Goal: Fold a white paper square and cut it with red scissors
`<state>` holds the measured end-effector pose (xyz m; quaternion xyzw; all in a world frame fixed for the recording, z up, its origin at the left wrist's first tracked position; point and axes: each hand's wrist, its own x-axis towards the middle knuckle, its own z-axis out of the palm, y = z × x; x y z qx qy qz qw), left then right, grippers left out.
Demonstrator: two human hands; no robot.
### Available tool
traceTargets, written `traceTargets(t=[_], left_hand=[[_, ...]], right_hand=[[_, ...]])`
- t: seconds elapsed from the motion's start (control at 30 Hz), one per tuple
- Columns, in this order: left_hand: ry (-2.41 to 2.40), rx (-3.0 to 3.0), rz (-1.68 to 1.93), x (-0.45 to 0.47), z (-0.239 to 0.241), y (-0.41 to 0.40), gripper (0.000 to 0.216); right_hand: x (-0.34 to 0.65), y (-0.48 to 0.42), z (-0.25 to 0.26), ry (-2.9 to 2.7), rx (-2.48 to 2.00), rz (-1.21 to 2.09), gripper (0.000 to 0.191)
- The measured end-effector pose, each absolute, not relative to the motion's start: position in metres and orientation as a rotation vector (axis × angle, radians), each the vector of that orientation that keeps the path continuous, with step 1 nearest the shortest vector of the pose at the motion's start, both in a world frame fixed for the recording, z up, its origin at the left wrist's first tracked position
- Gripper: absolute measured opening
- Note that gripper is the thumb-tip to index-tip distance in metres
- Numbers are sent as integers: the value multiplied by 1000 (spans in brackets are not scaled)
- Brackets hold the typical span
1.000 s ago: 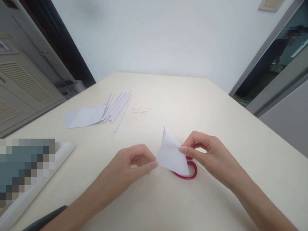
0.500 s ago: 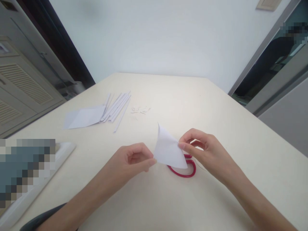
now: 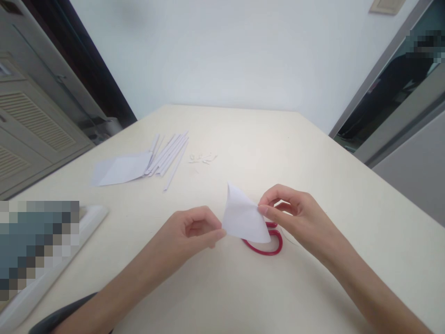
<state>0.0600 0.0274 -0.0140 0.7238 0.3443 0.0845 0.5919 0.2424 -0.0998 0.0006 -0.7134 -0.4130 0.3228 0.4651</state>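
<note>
A small sheet of white paper [image 3: 241,218] is held up between my two hands, its far corner pointing up and slightly curled. My left hand [image 3: 196,229] pinches the paper's lower left corner between thumb and fingers. On the right edge, my right hand [image 3: 288,206] grips it between thumb and forefinger. Beneath the paper lie scissors with red handles [image 3: 267,253]; their blades are hidden behind the sheet.
Several narrow white paper strips [image 3: 170,155] lie at the left back beside flat white sheets [image 3: 121,169]. Small paper scraps [image 3: 203,159] are near them. A white-edged object [image 3: 90,222], partly blurred out, stands at the left. The table [image 3: 330,162] meets a wall behind.
The paper's far corner has dipped slightly. Both hands keep their hold in nearly the same place.
</note>
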Motion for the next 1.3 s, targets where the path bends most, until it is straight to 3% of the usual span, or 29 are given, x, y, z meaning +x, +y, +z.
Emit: traceTargets(t=[0.43,1.3], left_hand=[[784,1581,345,53,-21,42,23],[794,1531,251,57,-15,40,31]], right_hand=[[233,-101,8,-1009,-1817,833,13],[238,-96,0,-876,-1741,957,13]])
